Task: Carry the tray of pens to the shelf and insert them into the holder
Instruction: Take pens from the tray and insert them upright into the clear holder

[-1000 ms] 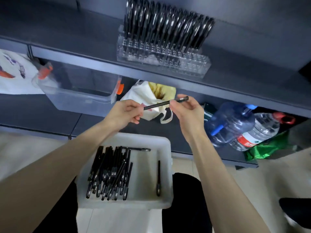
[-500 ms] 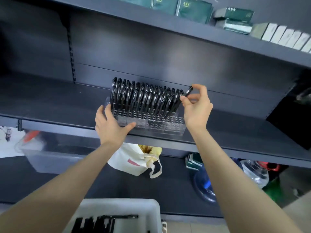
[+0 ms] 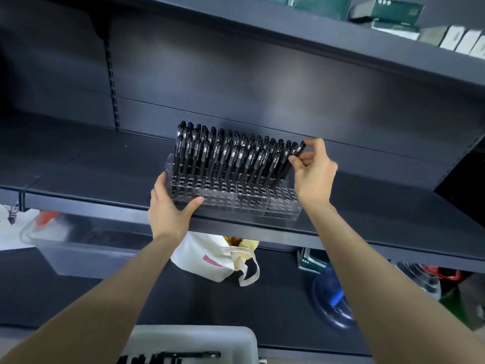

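The right hand is raised to the right end of the pen rows. Its thumb and fingertips pinch the upper half of one slim black pen, which leans to the right with its lower end down among the holes. The left hand is well apart from it at the other end, fingers straight against the left wall of the single clear acrylic holder and thumb stretched along its front face. So one hand is clamped on a pen, and the other lies flat, bracing the block.

The holder stands near the front edge of the dark grey metal shelf. Its back rows are filled with upright black pens with pale lettering, packed too closely to count one by one. The front rows of holes show as open rings.

At the bottom edge is one white plastic tray, cut off by the frame. More loose black pens lie in it, only their tips showing, so their number cannot be told.

On the lower shelf sit:
- one cream cloth bag with something yellow in its mouth
- one clear plastic bin to the left
- one blue water jug to the right, with a second blurred bottle beyond it

On the top shelf are a few dark green boxes and three white box ends at the right edge.
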Available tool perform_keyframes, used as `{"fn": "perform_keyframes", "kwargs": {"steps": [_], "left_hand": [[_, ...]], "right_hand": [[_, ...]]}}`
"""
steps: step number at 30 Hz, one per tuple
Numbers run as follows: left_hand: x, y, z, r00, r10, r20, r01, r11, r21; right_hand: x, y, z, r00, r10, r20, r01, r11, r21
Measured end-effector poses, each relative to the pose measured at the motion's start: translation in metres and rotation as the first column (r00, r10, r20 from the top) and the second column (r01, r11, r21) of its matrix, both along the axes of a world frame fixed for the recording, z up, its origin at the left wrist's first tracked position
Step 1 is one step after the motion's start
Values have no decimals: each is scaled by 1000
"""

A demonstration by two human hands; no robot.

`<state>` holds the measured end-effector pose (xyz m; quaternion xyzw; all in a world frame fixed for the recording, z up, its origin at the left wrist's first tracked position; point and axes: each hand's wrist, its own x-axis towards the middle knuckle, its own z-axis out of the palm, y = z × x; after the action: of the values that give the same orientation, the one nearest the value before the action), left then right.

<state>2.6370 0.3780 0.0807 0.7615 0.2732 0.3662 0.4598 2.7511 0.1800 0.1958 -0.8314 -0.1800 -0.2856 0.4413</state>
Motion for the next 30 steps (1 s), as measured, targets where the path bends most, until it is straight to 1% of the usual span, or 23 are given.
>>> {"fn": "perform_keyframes", "kwargs": {"steps": [6,8,16,21,23,27,29,30], "left_hand": [[0,0,0,1000,1,8,-2,1000,3],[-1,-1,0,1000,1,6,-1,1000,3],[-3,-1,2,1000,-18,-1,18,1000,-21],[-16,0,4,991,-129,-32,127,991,-53],[-26,-1,5,987,-150,-57,147,988,-54],[-59,-15,-9,982,-81,-171,100,990,103],[-82,-23,-25,974,-97,-203,130,979,157],[-94,-28,-35,965,-121,-234,161,974,160]], "right_hand": [[2,6,-11,998,8,-66,-23,971,-239],[2,6,-12,997,-3,-78,-18,963,-268],[-2,4,-10,994,-9,-108,-23,956,-293],[-19,-8,-10,993,-16,-113,-16,962,-273],[-32,-11,-13,993,-6,-120,-26,964,-263],[-67,-10,-40,991,32,-132,-60,974,-217],[-89,-10,-67,983,50,-176,-84,978,-190],[-100,-10,-83,977,55,-205,-95,977,-189]]}}
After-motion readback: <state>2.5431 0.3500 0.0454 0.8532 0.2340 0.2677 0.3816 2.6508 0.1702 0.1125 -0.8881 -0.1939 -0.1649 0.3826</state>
